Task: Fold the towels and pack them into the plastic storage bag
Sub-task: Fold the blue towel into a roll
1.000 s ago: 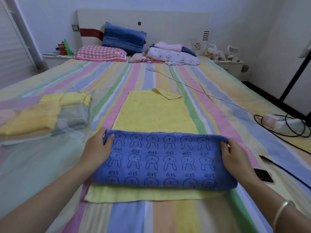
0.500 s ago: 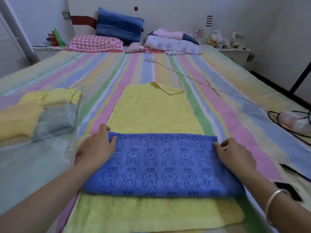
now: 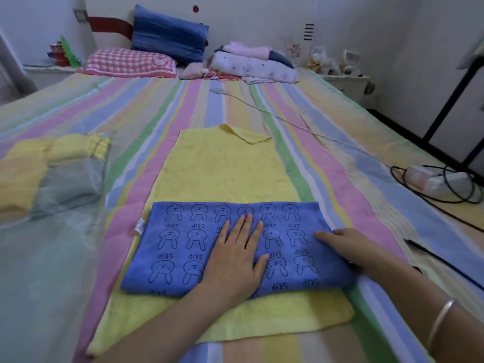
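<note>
Now | blue towel [image 3: 183, 247] crosswise | left hand [image 3: 235, 260]: fingers flat | right hand [image 3: 349, 244]: fingers straight

Blue rabbit-print towel [image 3: 199, 244], folded to a flat band, lies crosswise at lower centre on a yellow towel [image 3: 222, 174] spread flat, its far corner turned over. Translucent plastic storage bag [image 3: 39, 271], at left of frame, holds folded yellow towels [image 3: 26, 176].

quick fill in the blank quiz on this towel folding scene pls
The word printed on the blue towel is ____. The left hand lies flat on it; the right hand touches its ____ edge. Beneath it lies a yellow towel, and the plastic storage bag lies to their ____.
Missing: SKIP, right, left.
</note>
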A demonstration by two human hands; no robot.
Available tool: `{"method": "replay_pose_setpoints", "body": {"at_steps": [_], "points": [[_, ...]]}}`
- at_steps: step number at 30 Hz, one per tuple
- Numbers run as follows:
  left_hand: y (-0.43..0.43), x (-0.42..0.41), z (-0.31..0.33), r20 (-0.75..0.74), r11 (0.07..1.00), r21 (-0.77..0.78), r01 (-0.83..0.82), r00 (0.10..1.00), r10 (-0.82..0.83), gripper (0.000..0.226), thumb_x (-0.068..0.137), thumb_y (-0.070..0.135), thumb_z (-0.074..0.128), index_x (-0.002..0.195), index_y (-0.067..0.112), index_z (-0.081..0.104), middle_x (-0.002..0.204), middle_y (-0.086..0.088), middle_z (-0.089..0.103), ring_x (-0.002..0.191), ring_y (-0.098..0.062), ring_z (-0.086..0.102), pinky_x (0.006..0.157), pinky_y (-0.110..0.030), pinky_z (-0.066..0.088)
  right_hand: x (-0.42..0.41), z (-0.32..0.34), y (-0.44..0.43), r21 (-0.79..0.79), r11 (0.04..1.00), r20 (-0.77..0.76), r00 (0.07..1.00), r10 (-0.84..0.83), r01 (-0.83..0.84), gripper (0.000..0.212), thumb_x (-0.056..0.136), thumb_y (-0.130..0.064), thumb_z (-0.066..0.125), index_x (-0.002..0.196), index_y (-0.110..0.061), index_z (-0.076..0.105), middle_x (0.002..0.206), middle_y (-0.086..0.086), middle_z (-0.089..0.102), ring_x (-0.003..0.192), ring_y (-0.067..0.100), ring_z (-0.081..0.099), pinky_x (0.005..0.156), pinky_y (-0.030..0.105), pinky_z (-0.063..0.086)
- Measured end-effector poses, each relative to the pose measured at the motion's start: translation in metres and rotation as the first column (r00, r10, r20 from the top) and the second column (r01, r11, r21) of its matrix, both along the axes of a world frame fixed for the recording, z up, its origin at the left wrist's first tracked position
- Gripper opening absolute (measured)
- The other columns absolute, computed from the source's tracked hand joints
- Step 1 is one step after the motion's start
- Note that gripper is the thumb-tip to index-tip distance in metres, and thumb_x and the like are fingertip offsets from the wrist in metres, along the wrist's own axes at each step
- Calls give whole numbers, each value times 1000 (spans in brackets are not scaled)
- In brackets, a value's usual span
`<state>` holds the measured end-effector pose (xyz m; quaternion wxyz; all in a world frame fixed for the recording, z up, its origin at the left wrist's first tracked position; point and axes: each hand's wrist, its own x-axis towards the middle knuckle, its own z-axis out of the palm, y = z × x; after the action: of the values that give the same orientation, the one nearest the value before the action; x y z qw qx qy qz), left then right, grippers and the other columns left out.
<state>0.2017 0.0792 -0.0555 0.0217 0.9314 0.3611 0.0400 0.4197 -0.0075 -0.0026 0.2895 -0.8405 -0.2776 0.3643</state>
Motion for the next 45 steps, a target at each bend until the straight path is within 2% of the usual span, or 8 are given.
{"method": "replay_pose_setpoints", "body": {"at_steps": [5,9,14,18,26,31,39,45], "points": [[0,-4,4,83,999,-41,32,996,-29,72,91,59,-10,154,25,-5,161,2,-11,148,-13,-12,121,-39,-6,-29,30,0,189,982,103,995,-7,-13,8,90,-24,62,90,-17,59,97,6,66,77,18,61,70,31,50],[15,-15,43,569,765,-635,109,736,367,36,104,30,33,130,24,56,134,6,58,128,-9,49,112,-32,34,-81,64,21,388,919,13,997,73,-73,11,91,-26,63,100,-25,56,84,-7,63,69,8,61,54,22,50],[55,-67,82,175,126,-982,139,428,887,47,102,35,26,83,9,61,62,-7,69,54,-20,65,56,-29,50,-169,53,62,429,859,-16,948,317,-280,36,88,-27,66,120,-18,53,84,1,66,66,12,63,62,30,54],[81,-109,76,2,-5,-1000,15,445,896,58,98,50,24,101,4,59,86,-13,65,73,-25,60,61,-31,45,-213,25,72,400,829,-92,883,460,-391,43,90,-26,61,130,-20,47,91,3,70,83,21,70,77,46,58],[73,-95,55,260,546,-772,-325,622,739,29,78,33,76,80,12,56,78,-8,60,75,-27,63,65,-34,48,-178,17,39,543,818,72,981,180,-190,29,90,-4,50,92,-29,65,81,-7,71,73,5,65,69,33,55],[80,-109,80,292,649,-665,-370,671,682,20,83,24,71,77,11,57,81,-6,61,76,-25,61,61,-31,44,-162,8,28,459,874,308,951,11,-159,19,92,-24,56,110,-28,57,110,-12,58,85,0,56,72,28,49],[86,-129,70,117,564,-686,-460,695,709,22,81,23,73,92,10,59,97,-7,65,90,-25,63,71,-31,51,-174,9,36,188,977,-131,983,131,-105,74,85,-48,64,141,-21,23,108,-2,57,90,14,60,66,27,47],[42,-107,83,120,881,-137,-452,876,468,69,87,23,61,144,13,24,146,-9,28,129,-28,39,91,-37,41,-160,21,30,190,973,-236,955,177,-133,75,87,-20,65,145,-31,18,102,3,56,74,17,56,51,25,44]]}}
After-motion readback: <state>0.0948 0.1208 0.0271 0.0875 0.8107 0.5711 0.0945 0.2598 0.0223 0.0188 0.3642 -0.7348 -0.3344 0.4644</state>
